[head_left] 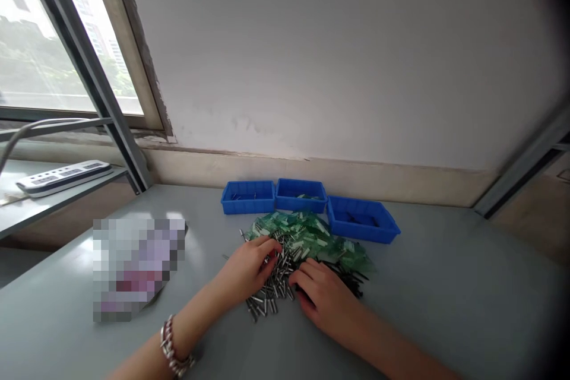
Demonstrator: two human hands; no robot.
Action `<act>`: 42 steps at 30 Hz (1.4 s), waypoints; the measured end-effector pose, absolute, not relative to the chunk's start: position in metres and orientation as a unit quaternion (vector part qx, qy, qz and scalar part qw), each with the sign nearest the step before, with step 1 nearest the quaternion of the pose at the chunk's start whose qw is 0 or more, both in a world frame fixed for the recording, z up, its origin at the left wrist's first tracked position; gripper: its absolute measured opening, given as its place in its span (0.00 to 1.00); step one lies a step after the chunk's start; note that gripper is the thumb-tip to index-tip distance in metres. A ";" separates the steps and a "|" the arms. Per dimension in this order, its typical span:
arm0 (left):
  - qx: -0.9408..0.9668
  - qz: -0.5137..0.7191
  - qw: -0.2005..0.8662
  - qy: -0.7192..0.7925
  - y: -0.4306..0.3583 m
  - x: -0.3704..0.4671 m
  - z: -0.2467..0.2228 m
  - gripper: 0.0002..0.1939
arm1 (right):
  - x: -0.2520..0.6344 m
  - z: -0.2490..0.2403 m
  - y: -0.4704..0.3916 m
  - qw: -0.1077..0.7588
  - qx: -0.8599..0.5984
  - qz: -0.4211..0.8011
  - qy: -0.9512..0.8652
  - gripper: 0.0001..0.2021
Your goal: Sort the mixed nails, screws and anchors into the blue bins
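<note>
My left hand point(255, 264) rests on a heap of short shiny metal pins point(279, 285), its thumb and fingers curled together. What lies between its fingertips is too small to make out. Close beside it, my right hand point(321, 294) has its fingers bent down at the heap's right edge, next to long thin black pieces point(351, 280); its fingertips are partly hidden. Behind both hands spread small green translucent packets point(307, 228), some with pale strips. A beaded bracelet point(168, 344) circles my left wrist.
Three blue bins stand along the back: the left bin point(248, 209) and middle bin point(300, 205) hold a few small pieces, the right bin point(363, 231) some dark ones. A blurred-out item point(142, 273) lies at left. A power strip point(65, 177) sits on the side shelf.
</note>
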State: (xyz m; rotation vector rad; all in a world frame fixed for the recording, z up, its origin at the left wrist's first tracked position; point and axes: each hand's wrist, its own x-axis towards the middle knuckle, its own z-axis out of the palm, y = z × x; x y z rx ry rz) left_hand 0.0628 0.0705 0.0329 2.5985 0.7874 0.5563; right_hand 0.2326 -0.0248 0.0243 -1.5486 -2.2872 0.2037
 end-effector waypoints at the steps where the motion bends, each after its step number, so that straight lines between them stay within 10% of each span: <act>1: 0.923 0.196 0.183 0.277 0.070 0.063 0.032 0.08 | 0.232 0.024 -0.025 0.184 -0.549 0.073 -0.812 0.10; 42: 0.946 0.066 0.229 0.219 0.067 0.056 0.045 0.08 | 0.223 0.010 -0.023 0.198 -0.581 -0.088 -0.785 0.02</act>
